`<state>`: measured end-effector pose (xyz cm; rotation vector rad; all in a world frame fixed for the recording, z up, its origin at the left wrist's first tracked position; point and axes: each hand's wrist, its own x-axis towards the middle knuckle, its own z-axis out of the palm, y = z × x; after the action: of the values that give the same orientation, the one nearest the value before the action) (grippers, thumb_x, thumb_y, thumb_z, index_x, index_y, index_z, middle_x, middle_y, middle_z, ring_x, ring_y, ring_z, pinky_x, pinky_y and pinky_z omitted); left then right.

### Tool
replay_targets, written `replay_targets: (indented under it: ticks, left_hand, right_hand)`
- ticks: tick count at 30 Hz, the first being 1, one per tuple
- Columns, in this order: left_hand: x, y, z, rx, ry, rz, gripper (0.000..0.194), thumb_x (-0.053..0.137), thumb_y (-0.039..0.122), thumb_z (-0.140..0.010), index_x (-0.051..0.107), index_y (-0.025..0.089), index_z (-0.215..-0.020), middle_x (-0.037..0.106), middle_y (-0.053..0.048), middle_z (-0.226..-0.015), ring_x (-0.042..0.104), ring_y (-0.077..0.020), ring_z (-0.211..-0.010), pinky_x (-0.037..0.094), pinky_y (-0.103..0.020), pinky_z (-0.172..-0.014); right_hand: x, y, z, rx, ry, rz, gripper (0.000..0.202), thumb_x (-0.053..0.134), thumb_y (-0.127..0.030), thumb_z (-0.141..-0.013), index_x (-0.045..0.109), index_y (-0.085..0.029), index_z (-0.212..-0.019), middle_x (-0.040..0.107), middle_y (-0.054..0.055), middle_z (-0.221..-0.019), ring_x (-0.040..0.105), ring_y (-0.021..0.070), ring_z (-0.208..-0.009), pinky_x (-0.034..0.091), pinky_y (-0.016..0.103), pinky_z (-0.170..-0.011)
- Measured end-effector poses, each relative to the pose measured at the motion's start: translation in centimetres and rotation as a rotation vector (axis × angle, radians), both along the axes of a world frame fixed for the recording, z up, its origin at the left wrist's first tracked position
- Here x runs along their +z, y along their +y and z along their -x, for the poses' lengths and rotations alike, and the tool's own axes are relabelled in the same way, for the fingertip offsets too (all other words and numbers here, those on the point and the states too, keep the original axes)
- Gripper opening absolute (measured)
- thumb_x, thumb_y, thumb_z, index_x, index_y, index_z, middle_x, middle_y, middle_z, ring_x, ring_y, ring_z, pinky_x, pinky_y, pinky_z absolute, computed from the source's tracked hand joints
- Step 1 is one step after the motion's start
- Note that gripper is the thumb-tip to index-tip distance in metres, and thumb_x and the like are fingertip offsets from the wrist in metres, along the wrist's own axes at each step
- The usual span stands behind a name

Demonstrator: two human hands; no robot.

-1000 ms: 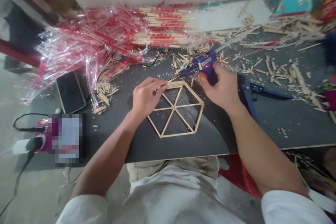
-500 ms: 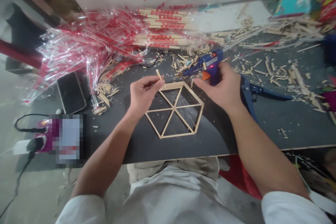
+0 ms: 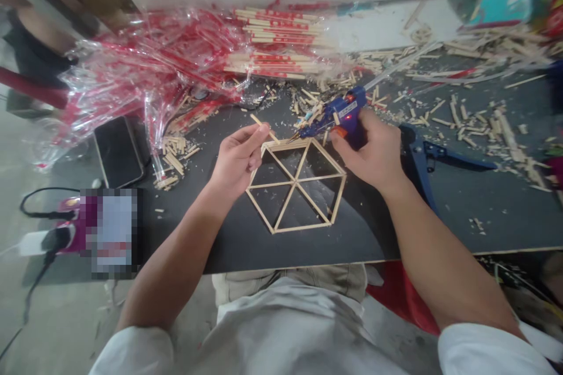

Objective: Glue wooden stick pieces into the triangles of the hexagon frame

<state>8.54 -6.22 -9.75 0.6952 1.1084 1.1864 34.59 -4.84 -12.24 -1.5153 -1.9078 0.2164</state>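
Between the thumb and fingers of my left hand (image 3: 240, 155) is a short wooden stick (image 3: 265, 129), tilted above the upper left side of a hexagonal stick frame (image 3: 294, 181). The frame lies flat on the dark table, with spokes meeting at its centre. My right hand (image 3: 373, 149) is wrapped round the handle of a blue glue gun (image 3: 347, 110). The gun's nozzle points left and down, close to the frame's top side and the lower end of the stick. Whether the nozzle touches wood cannot be made out.
Red and clear plastic wrappers (image 3: 167, 64) and bundled sticks (image 3: 281, 64) lie at the back. A phone (image 3: 118, 151) and a purple power strip (image 3: 77, 225) are on the left. Blue cutters (image 3: 453, 155) and scattered wood scraps (image 3: 466, 117) lie on the right.
The glue gun has moved left and down, its nozzle now near the frame's top side. The stick in my left hand has turned, its lower end now pointing right towards the nozzle.
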Motion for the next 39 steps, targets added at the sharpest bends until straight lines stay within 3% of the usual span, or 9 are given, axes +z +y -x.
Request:
replay_targets:
  ticks: [8, 39]
  left_hand:
    - [0.51, -0.13, -0.31, 0.007, -0.02, 0.039, 0.017, 0.088, 0.027, -0.082, 0.076, 0.018, -0.077, 0.072, 0.003, -0.079, 0.033, 0.0028, -0.04, 0.027, -0.016, -0.035]
    - [-0.29, -0.11, -0.07, -0.034, 0.021, -0.024, 0.026, 0.093, 0.034, -0.076, 0.075, 0.016, -0.077, 0.064, 0.004, -0.068, 0.036, 0.0014, -0.043, 0.028, -0.016, -0.039]
  right_hand:
    - [-0.25, 0.05, 0.03, 0.039, -0.002, -0.044, 0.023, 0.064, -0.045, -0.09, 0.062, -0.024, -0.099, 0.068, 0.006, -0.077, 0.064, 0.0247, -0.068, 0.051, 0.039, -0.066]
    - [0.03, 0.07, 0.03, 0.008, -0.015, 0.005, 0.023, 0.063, -0.044, -0.089, 0.064, -0.024, -0.102, 0.071, 0.008, -0.08, 0.066, 0.0257, -0.068, 0.053, 0.041, -0.07]
